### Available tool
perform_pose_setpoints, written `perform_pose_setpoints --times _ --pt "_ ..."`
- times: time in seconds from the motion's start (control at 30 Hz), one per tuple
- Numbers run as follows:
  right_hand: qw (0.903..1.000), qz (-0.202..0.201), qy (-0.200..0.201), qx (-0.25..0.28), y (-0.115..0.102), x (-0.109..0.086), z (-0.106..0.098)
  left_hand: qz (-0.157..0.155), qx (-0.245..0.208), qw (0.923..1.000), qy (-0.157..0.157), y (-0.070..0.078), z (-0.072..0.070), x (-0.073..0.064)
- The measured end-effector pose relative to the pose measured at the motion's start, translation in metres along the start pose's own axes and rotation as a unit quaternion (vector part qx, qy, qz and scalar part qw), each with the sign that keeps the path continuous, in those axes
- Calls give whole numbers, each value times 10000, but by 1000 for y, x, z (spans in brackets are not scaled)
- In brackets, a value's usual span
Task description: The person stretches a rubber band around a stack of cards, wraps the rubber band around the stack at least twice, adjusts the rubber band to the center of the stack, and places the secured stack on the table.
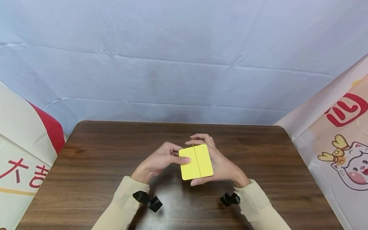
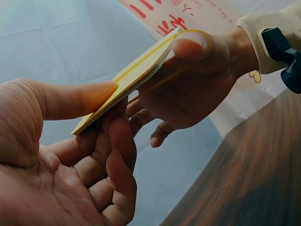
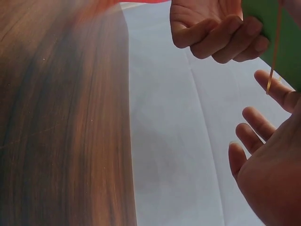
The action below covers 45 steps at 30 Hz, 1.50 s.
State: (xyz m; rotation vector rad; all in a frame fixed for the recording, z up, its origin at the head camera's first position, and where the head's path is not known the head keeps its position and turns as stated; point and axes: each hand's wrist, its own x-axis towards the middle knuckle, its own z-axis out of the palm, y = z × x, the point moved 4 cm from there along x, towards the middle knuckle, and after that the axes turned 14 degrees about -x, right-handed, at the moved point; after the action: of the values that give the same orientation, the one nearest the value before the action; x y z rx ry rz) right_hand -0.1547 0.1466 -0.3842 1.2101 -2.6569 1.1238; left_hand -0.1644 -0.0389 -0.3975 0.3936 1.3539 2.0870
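A thin stack of square cards (image 1: pixel 188 172), yellow on top, is held up over the table. Its green underside shows in the right wrist view. My left hand (image 1: pixel 159 159) pinches the stack's left side, thumb on the yellow face and fingers beneath. A thin yellow rubber band (image 1: pixel 197 161) runs across the stack from far edge to near edge. My right hand (image 1: pixel 222 166) spans the stack's right side. In the left wrist view the band loops round the right thumb (image 2: pixel 190 47), stretched off the cards; in the right wrist view it reaches down by the right index finger (image 3: pixel 275 87).
Beneath both hands lies a dark wooden table (image 1: pixel 100 191) with rounded far corners. A pale cloth (image 1: pixel 172 64) hangs behind it. Printed sheets with red characters and a cartoon figure (image 1: pixel 356 163) stand at the sides. Black straps with mounts (image 1: pixel 148 200) sit at both wrists.
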Motion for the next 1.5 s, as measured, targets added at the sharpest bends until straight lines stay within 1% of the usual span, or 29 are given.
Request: perform_pose_setpoints --times 0.17,0.23,0.33,0.43,0.53,0.7,0.77,0.83,0.9,0.97,1.07,1.13,1.2,1.27,1.33,1.37,1.43,1.5 --pt "9996 176 -36 204 2 0 2 57 112 9997 215 2 3 -1" --pt "9993 261 -52 280 2 -1 2 106 157 9990 395 4 4 -1" --pt "9992 364 -80 155 3 -3 3 225 146 9966 779 7 1 -3" --pt "9989 407 -156 -184 3 -6 4 362 86 9923 1178 9 -4 -3" --pt "9978 422 -290 -432 2 -9 5 444 5 9877 1501 11 -9 -3" --pt "9954 343 -531 -726 -3 -18 4 430 -218 9780 2029 13 -20 -4" --pt "9950 287 -557 -780 -5 -22 3 404 -395 9738 2204 12 -25 -4" --pt "9956 132 -521 -771 -8 -25 2 398 -581 9701 2323 12 -29 -4" --pt "9968 -152 -407 -668 -12 -27 0 397 -759 9667 2409 11 -32 -4" --pt "9971 -520 -221 -510 -16 -28 0 431 -902 9632 2493 10 -35 -3" --pt "9937 -1072 190 -254 -21 -27 0 486 -1125 9567 2640 7 -37 -2" --pt "9885 -1402 564 -94 -24 -25 1 542 -1333 9508 2743 5 -39 -2" --pt "9807 -1683 995 15 -27 -23 2 607 -1582 9435 2848 3 -40 -1" --pt "9718 -1878 1425 47 -28 -21 3 675 -1809 9366 2923 1 -42 0" --pt "9655 -1908 1772 -14 -29 -20 4 758 -2079 9281 2994 0 -42 1" --pt "9644 -1843 1896 -65 -29 -20 4 803 -2212 9237 3023 -1 -41 1" --pt "9644 -1624 2081 -184 -29 -19 6 894 -2433 9165 3046 -1 -40 1" --pt "9669 -1326 2158 -298 -28 -17 7 1031 -2639 9092 3051 -1 -37 2"
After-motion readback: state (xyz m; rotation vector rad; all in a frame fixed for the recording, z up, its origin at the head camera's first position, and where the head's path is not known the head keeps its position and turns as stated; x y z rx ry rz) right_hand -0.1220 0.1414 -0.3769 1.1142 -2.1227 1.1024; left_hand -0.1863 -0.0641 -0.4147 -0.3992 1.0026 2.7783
